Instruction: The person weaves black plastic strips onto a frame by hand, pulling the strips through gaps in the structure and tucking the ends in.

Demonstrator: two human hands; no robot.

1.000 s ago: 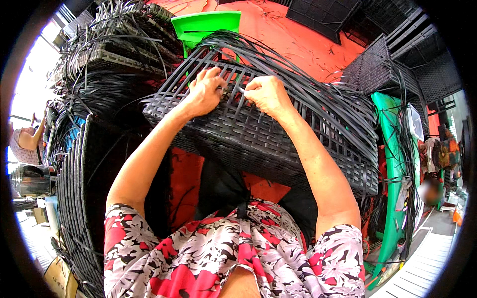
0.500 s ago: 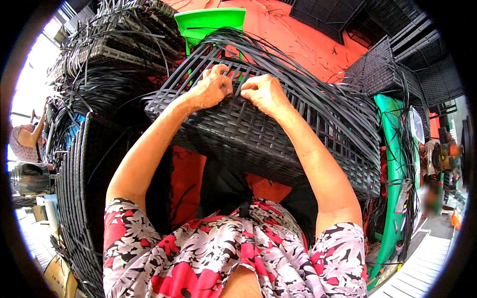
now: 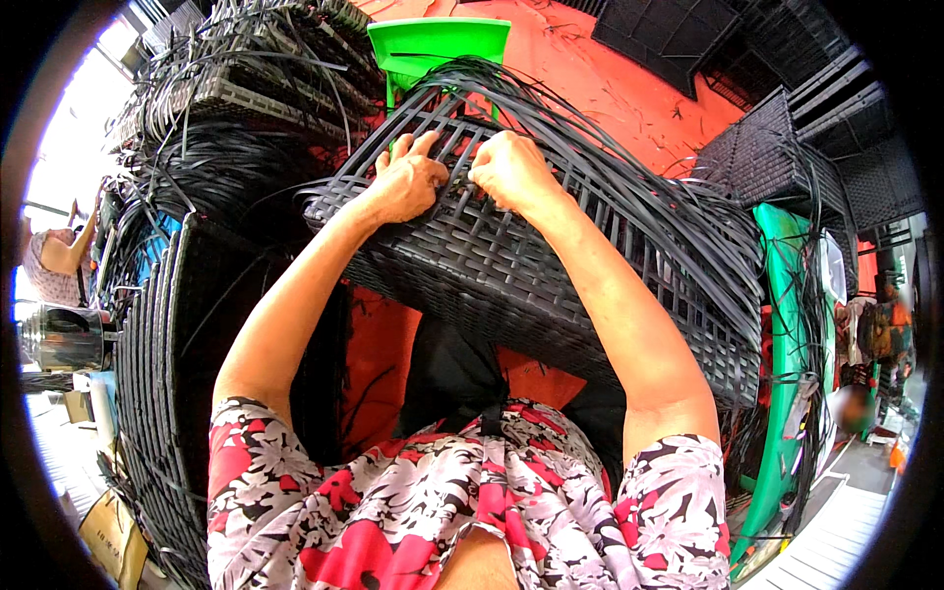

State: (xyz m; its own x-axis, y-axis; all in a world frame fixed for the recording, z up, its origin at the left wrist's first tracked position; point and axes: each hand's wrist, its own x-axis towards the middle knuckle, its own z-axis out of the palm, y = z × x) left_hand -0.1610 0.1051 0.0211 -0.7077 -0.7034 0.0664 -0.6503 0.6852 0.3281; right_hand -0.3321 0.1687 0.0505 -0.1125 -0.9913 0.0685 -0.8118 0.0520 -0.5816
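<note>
Left to right: my bare left hand (image 3: 405, 185) sits on the top lattice of the black, boxy plastic-strip woven piece (image 3: 511, 265) in front of me, fingers wider than half a second ago, thumb side bent in; can't tell if it grips a strip. My bare right hand (image 3: 513, 172), on the same lattice further right, is still narrow, fingers bunched; can't see what's in it. The pale tip showing there a second ago is out of sight, and the gap between hands is a bit wider than at the half-second mark. My read: local weaving adjustment, lattice not filled in yet. Long, flat, grey-black loose strips (image 3: 629, 167) fan over the woven piece's far edge and right side. Room, all relative to the woven piece: far left, a shiny metal pot (image 3: 64, 336); nearer left, a ribbed black upright stack (image 3: 147, 354); behind-left, a strip-tangled pile of dark woven panels (image 3: 256, 88). Just beyond, a bright green plastic chair (image 3: 440, 41) on the scrap-littered red floor (image 3: 590, 69). Behind-right, dark woven furniture (image 3: 747, 147); just right, a long, curved green plastic piece (image 3: 787, 344).
</note>
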